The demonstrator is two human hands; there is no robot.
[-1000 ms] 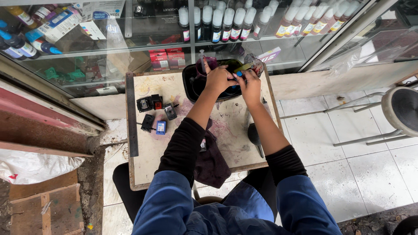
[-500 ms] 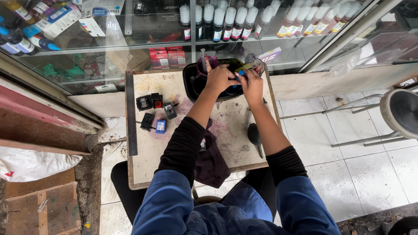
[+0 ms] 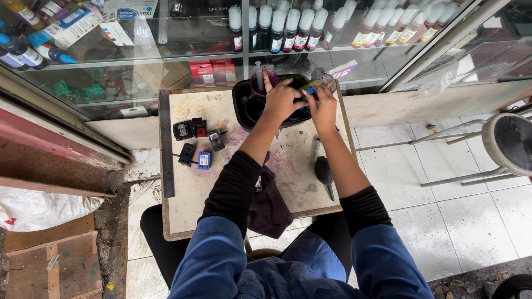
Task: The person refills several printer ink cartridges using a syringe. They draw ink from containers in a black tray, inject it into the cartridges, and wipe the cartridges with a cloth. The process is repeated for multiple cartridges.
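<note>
Now, over the table's (image 3: 233, 182) far edge I saw the black tray (image 3: 239, 105) straight ahead, both hands together above it: left hand (image 3: 282, 99) gripped something hidden, right hand (image 3: 322, 106) pinched a yellow-green syringe (image 3: 311, 84) lying crosswise.

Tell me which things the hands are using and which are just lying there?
In use: left hand, right hand, small yellow-tipped item, black tray.

Lying about: ink cartridges, dark cloth, blower bulb, metal ruler, stool.
</note>
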